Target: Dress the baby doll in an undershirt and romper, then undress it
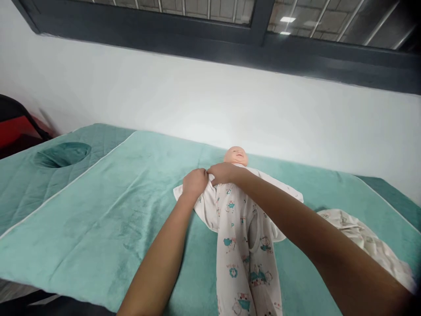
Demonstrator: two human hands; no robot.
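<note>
A baby doll (236,156) lies on its back with its head toward the wall, dressed in a white top (279,181) with spread sleeves. White baby pants (232,245) with a teal and pink print cover its lower body and stretch toward me. At the doll's chest, on the left side, my left hand (194,182) is closed on the white top's cloth. My right hand (222,173) pinches the same bunched cloth, right against the left one. My right forearm crosses over the doll's top and hides part of it. The exact fold between my fingertips is hidden.
Under the doll is a teal padded bed cover (108,210) with a round face hole (64,154) at left. A crumpled white cloth (358,232) lies on the right. Behind stands a white wall (158,92) below a dark window frame (204,39). A red and black object (18,129) is far left.
</note>
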